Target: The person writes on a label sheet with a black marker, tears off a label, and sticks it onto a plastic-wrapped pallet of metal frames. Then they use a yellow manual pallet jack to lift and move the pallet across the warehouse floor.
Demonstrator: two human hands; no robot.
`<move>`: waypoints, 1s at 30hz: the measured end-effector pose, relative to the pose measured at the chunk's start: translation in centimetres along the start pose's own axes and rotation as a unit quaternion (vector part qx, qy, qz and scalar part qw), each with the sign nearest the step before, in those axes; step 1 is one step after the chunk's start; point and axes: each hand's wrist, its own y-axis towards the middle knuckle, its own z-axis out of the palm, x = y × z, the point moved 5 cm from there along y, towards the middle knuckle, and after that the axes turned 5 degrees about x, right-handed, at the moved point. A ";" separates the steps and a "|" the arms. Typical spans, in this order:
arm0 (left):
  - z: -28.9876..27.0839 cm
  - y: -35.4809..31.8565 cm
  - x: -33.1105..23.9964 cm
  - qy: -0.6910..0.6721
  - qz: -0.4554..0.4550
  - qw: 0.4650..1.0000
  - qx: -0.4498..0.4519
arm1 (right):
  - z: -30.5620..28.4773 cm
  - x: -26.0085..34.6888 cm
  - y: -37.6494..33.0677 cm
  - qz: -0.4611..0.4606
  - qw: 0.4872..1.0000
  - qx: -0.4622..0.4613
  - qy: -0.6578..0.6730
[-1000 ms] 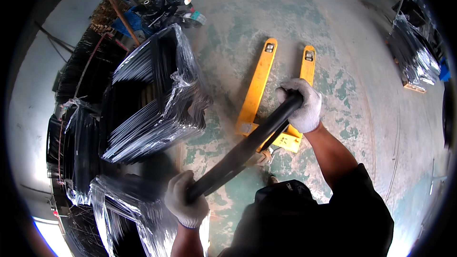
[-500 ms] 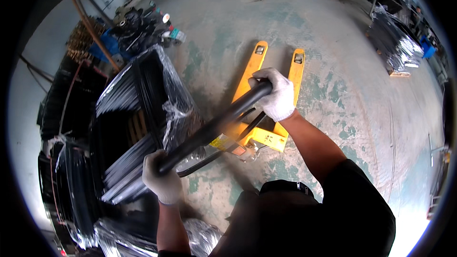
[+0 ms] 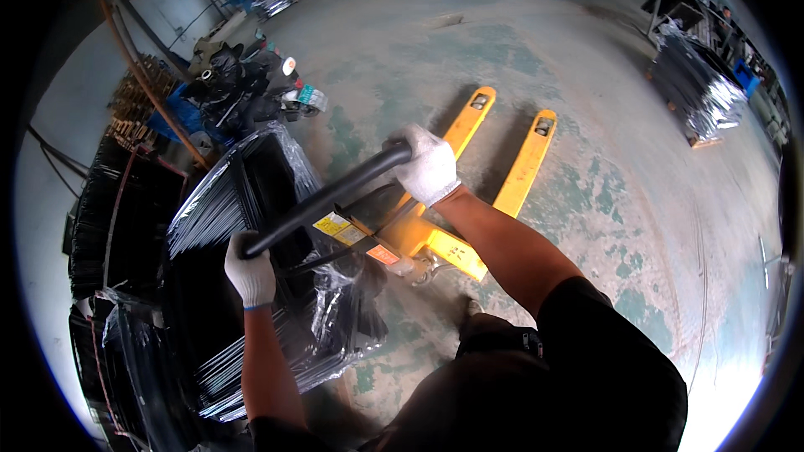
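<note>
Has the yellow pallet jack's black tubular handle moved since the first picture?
Yes, leftward: the handle, first clear of the nearest film-wrapped black stack, now overlaps it in view.

My right hand (image 3: 425,165) hides a stretch of one yellow fork (image 3: 469,123), and my right forearm (image 3: 511,238) covers where the other fork (image 3: 525,166) meets its base (image 3: 456,251). The lower edge cuts off my black shirt (image 3: 620,356); the yellow label's (image 3: 332,224) print is too small to read.
</note>
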 end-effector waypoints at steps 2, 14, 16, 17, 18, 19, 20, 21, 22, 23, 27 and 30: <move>1.2 5.6 2.8 0.010 -0.009 1.000 -0.014 | 3.0 -0.8 3.0 -0.001 1.000 -0.010 0.011; 13.4 36.0 14.5 -0.009 0.000 1.000 -0.029 | 18.9 -13.6 24.5 -0.034 0.997 -0.050 -0.044; 15.1 42.4 17.1 0.031 -0.008 0.999 0.018 | 21.7 -15.7 27.2 -0.050 0.996 -0.047 -0.051; 16.3 45.8 19.0 0.013 -0.010 1.000 0.012 | 23.6 -16.4 28.6 -0.046 0.996 -0.050 -0.054; 18.0 48.4 19.6 0.004 0.002 1.000 0.020 | 25.0 -17.4 29.7 -0.038 0.996 -0.042 -0.069; 19.1 51.0 19.6 -0.003 0.015 1.000 0.024 | 26.2 -17.7 30.8 -0.033 0.996 -0.034 -0.080; 20.9 53.5 19.7 0.016 0.022 0.999 0.031 | 26.5 -18.0 31.7 -0.034 0.993 -0.085 -0.074; 21.3 56.5 20.5 0.023 0.039 0.999 0.028 | 27.8 -18.4 33.2 -0.041 0.991 -0.099 -0.077; 22.8 59.3 21.1 0.023 0.037 0.998 0.049 | 28.5 -19.2 34.5 -0.035 0.990 -0.104 -0.082; 24.5 62.1 21.5 0.025 0.035 0.997 0.070 | 29.0 -20.0 36.2 -0.030 0.990 -0.109 -0.087; 31.7 70.0 21.5 -0.029 0.049 0.994 0.091 | 31.1 -25.2 41.8 0.003 0.987 -0.123 -0.104; 36.1 75.0 21.1 -0.037 0.062 0.993 0.093 | 32.4 -29.7 46.9 0.010 0.984 -0.135 -0.117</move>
